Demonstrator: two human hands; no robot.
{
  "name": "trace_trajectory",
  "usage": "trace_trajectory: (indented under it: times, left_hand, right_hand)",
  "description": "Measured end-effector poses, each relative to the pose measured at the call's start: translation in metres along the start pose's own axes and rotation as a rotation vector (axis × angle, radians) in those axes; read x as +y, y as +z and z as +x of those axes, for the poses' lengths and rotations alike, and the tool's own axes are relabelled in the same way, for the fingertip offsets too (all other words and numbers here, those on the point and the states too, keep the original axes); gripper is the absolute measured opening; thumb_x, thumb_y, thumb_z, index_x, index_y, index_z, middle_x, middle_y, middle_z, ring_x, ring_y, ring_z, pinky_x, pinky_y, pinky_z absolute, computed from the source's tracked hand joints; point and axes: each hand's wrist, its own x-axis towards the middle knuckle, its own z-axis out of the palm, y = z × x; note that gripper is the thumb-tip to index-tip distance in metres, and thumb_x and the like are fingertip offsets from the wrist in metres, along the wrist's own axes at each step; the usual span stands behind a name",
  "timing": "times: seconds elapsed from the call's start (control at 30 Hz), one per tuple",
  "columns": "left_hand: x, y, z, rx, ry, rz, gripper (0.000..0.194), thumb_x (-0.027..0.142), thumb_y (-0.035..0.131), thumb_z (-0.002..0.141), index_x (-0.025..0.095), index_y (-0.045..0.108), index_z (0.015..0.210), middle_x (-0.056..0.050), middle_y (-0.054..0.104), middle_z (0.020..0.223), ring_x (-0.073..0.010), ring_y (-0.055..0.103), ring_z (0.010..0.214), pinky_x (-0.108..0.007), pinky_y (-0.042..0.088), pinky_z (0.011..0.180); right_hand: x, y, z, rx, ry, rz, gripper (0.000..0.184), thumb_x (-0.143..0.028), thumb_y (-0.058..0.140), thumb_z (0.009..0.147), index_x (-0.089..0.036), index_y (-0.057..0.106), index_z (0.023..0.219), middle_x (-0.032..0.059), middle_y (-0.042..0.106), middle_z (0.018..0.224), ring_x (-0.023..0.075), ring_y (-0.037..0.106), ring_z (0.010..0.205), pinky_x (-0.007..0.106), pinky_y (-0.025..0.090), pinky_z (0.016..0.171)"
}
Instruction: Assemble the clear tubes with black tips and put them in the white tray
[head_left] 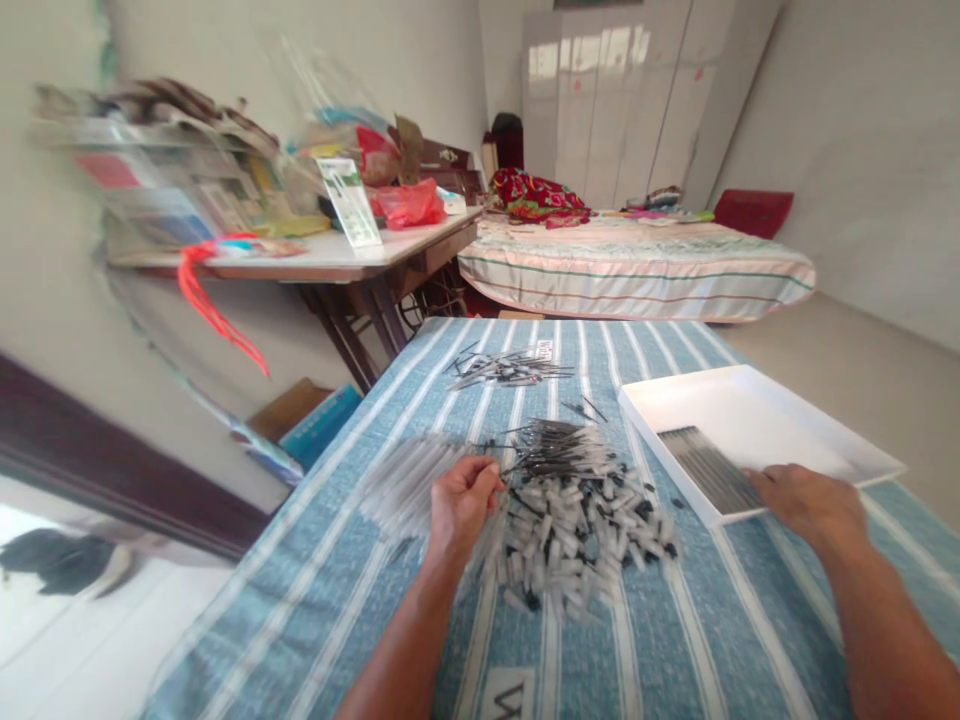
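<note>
Near the middle of the table, the thumb and fingers of my left hand (465, 500) are pinched together; a dark thin tip shows by them, but what they hold is too small to tell. A bundle of clear tubes (409, 480) lies just left of this hand. To its right is a heap of short translucent caps with black parts (577, 545), and behind that a pile of thin dark-tipped sticks (559, 448). My right hand (810, 505) reaches over the near wall of a white box (795, 420), fingers closed at the end of a row of grey pen-like sticks (705, 470).
A blue striped cloth (360, 600) covers the table. More thin sticks (514, 368) lie at its far end, and a few loose ones (585, 410) nearer. A cluttered side desk (300, 260) stands at left, a bed (637, 260) beyond.
</note>
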Motion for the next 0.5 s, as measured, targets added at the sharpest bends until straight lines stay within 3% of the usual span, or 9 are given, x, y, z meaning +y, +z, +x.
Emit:
trace_trajectory:
  times: [0.13,0.27,0.4,0.5]
  left_hand:
    - [-0.005,0.000,0.000,-0.020,0.063,0.164,0.024,0.035,0.051,0.074,0.013,0.061,0.080,0.001,0.059,0.057,-0.0108,0.051,0.045,-0.021,0.039,0.045]
    - [-0.008,0.000,-0.002,-0.075,0.142,0.406,0.018,0.028,0.050,0.075,0.017,0.064,0.080,-0.002,0.064,0.069,-0.0157,0.059,0.066,-0.024,0.043,0.062]
    - [-0.006,0.003,-0.007,-0.110,0.156,0.630,0.019,0.019,0.049,0.077,0.017,0.063,0.090,-0.007,0.065,0.084,-0.0195,0.059,0.080,-0.029,0.042,0.074]
    - [-0.003,0.007,-0.011,-0.153,0.146,0.832,0.019,0.017,0.047,0.079,0.016,0.061,0.090,-0.009,0.062,0.089,-0.0200,0.058,0.083,-0.030,0.042,0.075]
  right_hand:
    - [0.001,0.000,-0.002,0.030,0.009,0.004,0.050,-0.045,0.028,0.089,-0.017,0.069,0.088,0.0182,0.067,0.098,0.0295,0.063,0.091,0.039,0.040,0.075]
    - [0.000,-0.002,-0.001,0.015,0.034,-0.011,0.048,-0.044,0.028,0.088,-0.019,0.069,0.091,0.0186,0.067,0.100,0.0279,0.064,0.090,0.038,0.040,0.073]
    - [0.002,0.001,0.002,0.013,0.038,-0.008,0.044,-0.044,0.032,0.087,-0.021,0.069,0.090,0.0142,0.069,0.092,0.0274,0.065,0.082,0.036,0.043,0.070]
    - [0.000,0.003,-0.001,0.162,0.047,0.009,0.040,-0.040,0.035,0.086,-0.019,0.069,0.089,0.0118,0.070,0.088,0.0286,0.065,0.078,0.036,0.044,0.068]
